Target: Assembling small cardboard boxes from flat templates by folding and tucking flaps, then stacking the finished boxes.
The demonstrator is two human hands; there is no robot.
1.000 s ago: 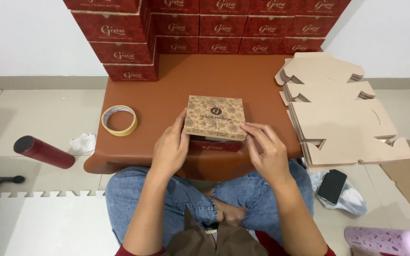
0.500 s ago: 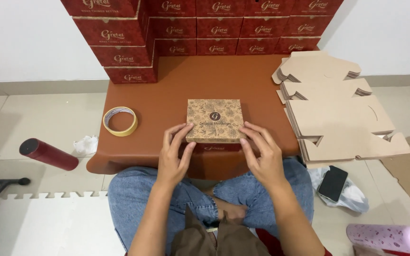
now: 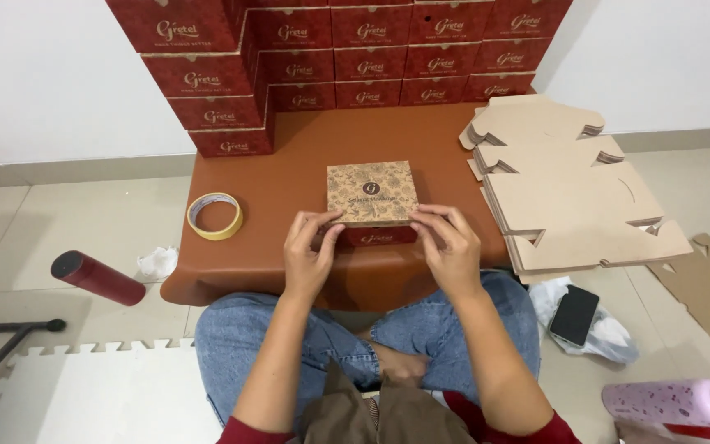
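Now I'm seeing both hands, left hand [image 3: 310, 261] and right hand [image 3: 447, 249], fingers gripping the square patterned brown cardboard box [image 3: 371, 196] on the brown worktop [image 3: 289, 177].

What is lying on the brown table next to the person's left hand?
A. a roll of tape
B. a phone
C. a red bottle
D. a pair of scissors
A: a roll of tape lies flat on the table, a little to the left of the left hand, which holds the small patterned box together with the right hand.

Tape roll [image 3: 214, 215], flat cardboard blanks [image 3: 573, 201], phone [image 3: 574, 315].
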